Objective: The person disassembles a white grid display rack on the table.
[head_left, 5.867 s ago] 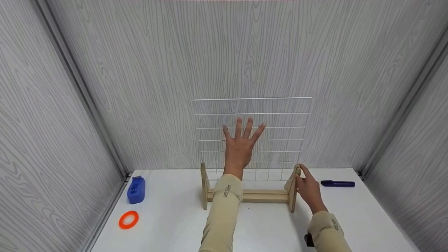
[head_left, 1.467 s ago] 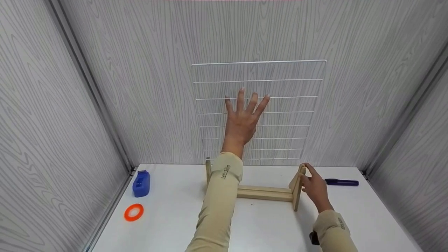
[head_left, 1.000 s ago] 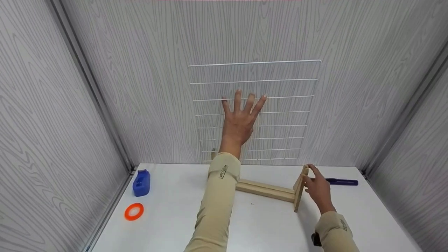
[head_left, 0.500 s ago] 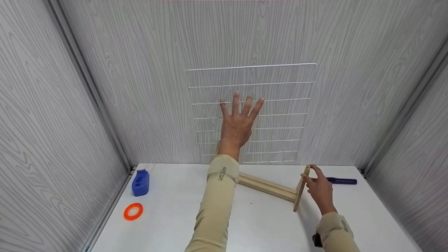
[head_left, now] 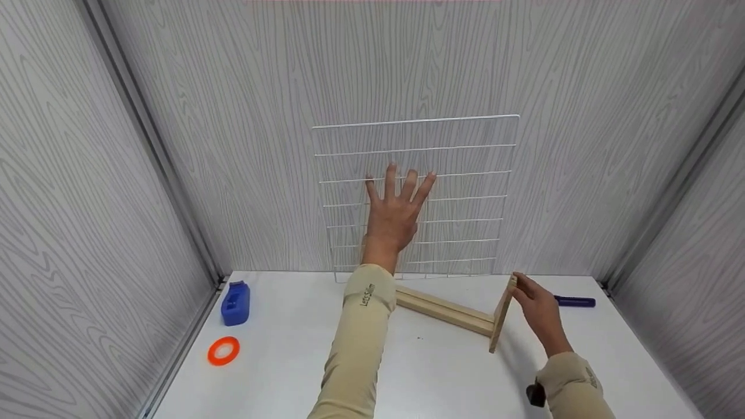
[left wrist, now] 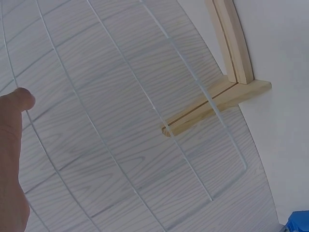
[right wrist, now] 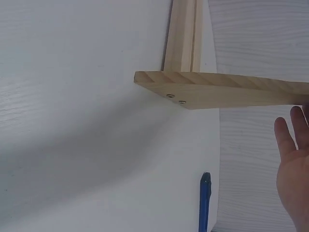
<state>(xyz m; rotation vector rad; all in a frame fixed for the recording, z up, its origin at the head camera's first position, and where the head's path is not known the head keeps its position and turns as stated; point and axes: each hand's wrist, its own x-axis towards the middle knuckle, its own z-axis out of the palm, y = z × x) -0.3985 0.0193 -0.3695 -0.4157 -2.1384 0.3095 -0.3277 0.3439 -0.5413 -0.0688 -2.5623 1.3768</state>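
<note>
A white wire grid panel (head_left: 415, 121) hangs above the table in front of the back wall, gripped by my left hand (head_left: 393, 218). Its fingers spread across the wires, and the thumb (left wrist: 19, 100) lies over one wire in the left wrist view. Below stands a light wooden stand (head_left: 445, 312), set at an angle, its left part hidden behind my left arm in the head view. The left wrist view shows that end's grooved board (left wrist: 219, 100), overlapped by the grid's wires. My right hand (head_left: 540, 311) pinches the top of the right end board (head_left: 503, 314).
At the table's left lie a blue tape dispenser (head_left: 235, 305) and an orange ring of tape (head_left: 211, 352). Beyond my right hand is a dark blue pen-shaped item (head_left: 577, 301). Grey wood-patterned walls (head_left: 174, 70) enclose the white table (head_left: 279, 372) on the back and both sides.
The grid panel has risen out of the stand, then sunk slightly and shifted left. The stand has turned, its left end swinging back toward the wall, with my right hand still at its right board.
</note>
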